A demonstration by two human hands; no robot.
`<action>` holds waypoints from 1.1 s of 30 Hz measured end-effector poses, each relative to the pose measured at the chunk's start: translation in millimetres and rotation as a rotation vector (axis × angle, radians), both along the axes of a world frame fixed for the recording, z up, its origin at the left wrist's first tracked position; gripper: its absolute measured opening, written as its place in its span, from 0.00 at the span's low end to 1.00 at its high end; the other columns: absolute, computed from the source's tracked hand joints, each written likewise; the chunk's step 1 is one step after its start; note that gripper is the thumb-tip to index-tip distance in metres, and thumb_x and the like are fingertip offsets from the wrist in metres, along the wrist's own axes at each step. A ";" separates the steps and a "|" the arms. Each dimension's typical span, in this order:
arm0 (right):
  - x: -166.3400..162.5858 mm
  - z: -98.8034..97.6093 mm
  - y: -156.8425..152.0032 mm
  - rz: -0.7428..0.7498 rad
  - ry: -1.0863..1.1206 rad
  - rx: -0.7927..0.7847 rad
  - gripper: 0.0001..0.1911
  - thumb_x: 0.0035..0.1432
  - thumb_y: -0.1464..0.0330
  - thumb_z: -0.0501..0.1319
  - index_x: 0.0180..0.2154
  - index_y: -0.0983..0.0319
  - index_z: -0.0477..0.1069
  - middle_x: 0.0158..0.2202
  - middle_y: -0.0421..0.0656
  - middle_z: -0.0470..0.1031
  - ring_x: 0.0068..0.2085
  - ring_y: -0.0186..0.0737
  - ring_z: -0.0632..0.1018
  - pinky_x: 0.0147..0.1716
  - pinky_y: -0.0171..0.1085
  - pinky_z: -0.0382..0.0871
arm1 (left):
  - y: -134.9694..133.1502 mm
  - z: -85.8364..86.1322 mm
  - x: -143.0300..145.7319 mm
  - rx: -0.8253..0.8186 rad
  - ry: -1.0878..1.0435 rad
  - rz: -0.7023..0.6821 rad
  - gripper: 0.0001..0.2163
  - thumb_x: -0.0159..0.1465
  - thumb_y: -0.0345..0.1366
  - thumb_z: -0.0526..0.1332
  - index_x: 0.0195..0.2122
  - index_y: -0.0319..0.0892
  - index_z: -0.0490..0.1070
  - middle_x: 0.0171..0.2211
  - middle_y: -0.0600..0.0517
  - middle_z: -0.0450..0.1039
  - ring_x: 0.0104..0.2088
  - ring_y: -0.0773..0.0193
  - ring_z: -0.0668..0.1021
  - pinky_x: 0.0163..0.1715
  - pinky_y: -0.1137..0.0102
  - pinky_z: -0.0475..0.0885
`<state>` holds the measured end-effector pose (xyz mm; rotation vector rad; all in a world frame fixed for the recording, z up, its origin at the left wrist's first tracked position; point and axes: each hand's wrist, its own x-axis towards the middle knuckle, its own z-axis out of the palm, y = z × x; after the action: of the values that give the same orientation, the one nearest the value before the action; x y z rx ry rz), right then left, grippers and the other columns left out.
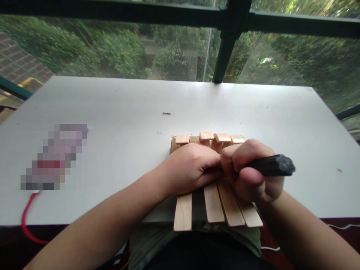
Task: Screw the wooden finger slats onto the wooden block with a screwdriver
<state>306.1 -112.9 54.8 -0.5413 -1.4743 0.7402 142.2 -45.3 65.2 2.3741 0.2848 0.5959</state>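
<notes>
Pale wooden slats [213, 202] under curled left fingers [210, 167]; right fingers [249, 150] clench black tool [274, 165].

My forearms reach forward from my body and angle toward each other, meeting in the middle. My left hand [191, 167] lies back up, wrist low, fingers curled under and tucked toward the right. My right hand [250, 174] is balled into a tight fist, knuckles up, fingers wrapped round and thumb folded beneath them. The two hands touch, knuckles pressed together, and both arms are bare well past the wrists
</notes>
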 end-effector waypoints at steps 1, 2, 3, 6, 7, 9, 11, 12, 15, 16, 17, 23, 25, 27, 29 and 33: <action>0.2 -0.2 -0.1 0.001 0.001 -0.001 0.14 0.67 0.61 0.62 0.31 0.60 0.65 0.21 0.36 0.62 0.21 0.31 0.62 0.22 0.36 0.53 | 0.2 -0.1 0.1 0.000 0.000 -0.008 0.06 0.69 0.35 0.62 0.38 0.41 0.78 0.35 0.52 0.81 0.37 0.65 0.81 0.40 0.71 0.73; 0.4 -0.1 -0.2 0.001 0.004 -0.007 0.14 0.67 0.60 0.62 0.31 0.60 0.65 0.21 0.36 0.62 0.21 0.31 0.62 0.22 0.36 0.53 | 0.3 -0.1 0.2 0.001 -0.003 -0.011 0.07 0.70 0.36 0.62 0.39 0.41 0.78 0.35 0.52 0.81 0.38 0.65 0.81 0.40 0.71 0.73; 0.6 0.1 -0.3 0.003 0.003 -0.014 0.14 0.67 0.60 0.62 0.31 0.59 0.65 0.21 0.36 0.62 0.21 0.31 0.62 0.22 0.36 0.52 | 0.2 0.1 0.3 0.003 -0.009 -0.011 0.07 0.70 0.36 0.62 0.38 0.41 0.78 0.35 0.52 0.81 0.37 0.65 0.81 0.40 0.71 0.73; 0.8 0.7 -0.7 0.013 -0.008 -0.024 0.14 0.66 0.60 0.63 0.31 0.60 0.65 0.21 0.36 0.62 0.21 0.31 0.62 0.22 0.36 0.52 | -0.7 1.1 0.3 0.007 -0.024 0.001 0.07 0.69 0.35 0.62 0.36 0.41 0.78 0.33 0.53 0.80 0.36 0.66 0.80 0.38 0.72 0.72; 0.7 0.6 -0.9 0.015 -0.005 -0.024 0.14 0.66 0.61 0.63 0.31 0.60 0.65 0.21 0.36 0.62 0.21 0.31 0.62 0.22 0.36 0.52 | -0.9 1.5 0.2 0.005 -0.020 0.013 0.07 0.69 0.35 0.62 0.36 0.40 0.77 0.33 0.52 0.80 0.36 0.66 0.80 0.38 0.72 0.72; 0.3 -0.1 -0.9 0.013 0.007 -0.019 0.13 0.66 0.61 0.63 0.31 0.60 0.66 0.21 0.36 0.62 0.21 0.31 0.62 0.22 0.35 0.52 | -1.0 1.8 0.0 0.006 -0.013 0.001 0.06 0.69 0.35 0.62 0.37 0.40 0.78 0.34 0.52 0.80 0.36 0.66 0.81 0.39 0.72 0.73; -0.3 -1.5 -0.7 0.006 0.016 -0.009 0.13 0.65 0.61 0.63 0.31 0.60 0.66 0.21 0.36 0.62 0.21 0.31 0.62 0.22 0.35 0.51 | -0.6 1.5 -0.1 0.008 -0.005 -0.006 0.07 0.69 0.36 0.62 0.38 0.41 0.78 0.35 0.52 0.81 0.37 0.65 0.81 0.40 0.71 0.73; -0.5 -2.2 -0.5 0.001 0.018 -0.007 0.13 0.65 0.61 0.63 0.31 0.60 0.66 0.21 0.36 0.62 0.21 0.31 0.62 0.22 0.35 0.51 | -0.2 1.3 -0.1 0.010 -0.002 -0.003 0.07 0.69 0.36 0.62 0.38 0.41 0.78 0.35 0.52 0.81 0.38 0.65 0.81 0.40 0.71 0.73; -0.1 -4.2 0.4 -0.021 0.040 -0.014 0.13 0.66 0.60 0.63 0.31 0.60 0.66 0.21 0.36 0.62 0.20 0.31 0.61 0.21 0.35 0.51 | 0.8 0.9 0.2 0.007 0.005 -0.002 0.05 0.68 0.36 0.63 0.38 0.41 0.78 0.35 0.52 0.80 0.37 0.65 0.80 0.40 0.71 0.72; 0.5 -4.5 0.7 -0.025 0.050 -0.019 0.14 0.66 0.60 0.62 0.32 0.60 0.65 0.21 0.36 0.63 0.20 0.31 0.62 0.21 0.34 0.52 | 1.0 1.0 0.3 0.003 0.009 -0.010 0.06 0.68 0.36 0.64 0.38 0.41 0.77 0.34 0.52 0.80 0.36 0.66 0.80 0.38 0.72 0.72; 1.2 -4.7 0.8 -0.027 0.057 -0.023 0.14 0.66 0.59 0.62 0.32 0.60 0.66 0.21 0.37 0.63 0.20 0.32 0.62 0.21 0.34 0.53 | 1.1 1.2 0.4 -0.003 0.014 -0.021 0.06 0.68 0.37 0.64 0.37 0.41 0.77 0.34 0.52 0.80 0.35 0.66 0.79 0.37 0.72 0.72; 10.5 1.9 -4.4 -0.050 -0.064 -0.051 0.14 0.63 0.58 0.65 0.36 0.60 0.67 0.24 0.38 0.66 0.24 0.33 0.65 0.23 0.35 0.57 | -0.7 1.6 -0.3 -0.040 0.010 0.006 0.06 0.69 0.35 0.63 0.36 0.41 0.77 0.35 0.52 0.80 0.37 0.65 0.80 0.41 0.71 0.72; 14.5 6.5 -9.2 -0.074 -0.134 -0.065 0.20 0.63 0.50 0.64 0.40 0.61 0.71 0.27 0.40 0.68 0.26 0.35 0.68 0.25 0.37 0.62 | 0.0 0.9 -0.8 -0.040 0.004 -0.008 0.06 0.69 0.34 0.62 0.36 0.41 0.77 0.36 0.52 0.81 0.38 0.64 0.80 0.41 0.70 0.73; 17.5 12.1 -14.8 -0.107 -0.211 -0.101 0.26 0.67 0.47 0.57 0.49 0.62 0.73 0.33 0.45 0.74 0.31 0.40 0.74 0.30 0.41 0.69 | 1.1 0.4 -1.1 -0.026 0.002 -0.027 0.07 0.70 0.35 0.61 0.39 0.41 0.78 0.38 0.51 0.82 0.40 0.63 0.81 0.43 0.69 0.74; 18.8 19.5 -20.8 -0.127 -0.148 -0.056 0.25 0.69 0.52 0.58 0.57 0.63 0.71 0.42 0.50 0.78 0.38 0.46 0.79 0.34 0.43 0.74 | 1.6 0.7 -1.1 -0.009 0.010 -0.039 0.08 0.71 0.36 0.59 0.43 0.43 0.78 0.42 0.50 0.83 0.43 0.63 0.82 0.47 0.68 0.75; 21.8 45.1 -30.1 -0.138 -0.179 0.030 0.28 0.63 0.77 0.59 0.64 0.60 0.67 0.50 0.51 0.78 0.48 0.49 0.81 0.41 0.45 0.78 | -1.2 3.5 -1.1 0.017 0.018 -0.013 0.08 0.71 0.36 0.59 0.43 0.44 0.79 0.44 0.51 0.83 0.45 0.64 0.82 0.49 0.69 0.75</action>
<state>327.9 -143.1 99.9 -0.6934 -1.5927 0.5727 141.1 -46.5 68.7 2.3967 0.2734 0.5730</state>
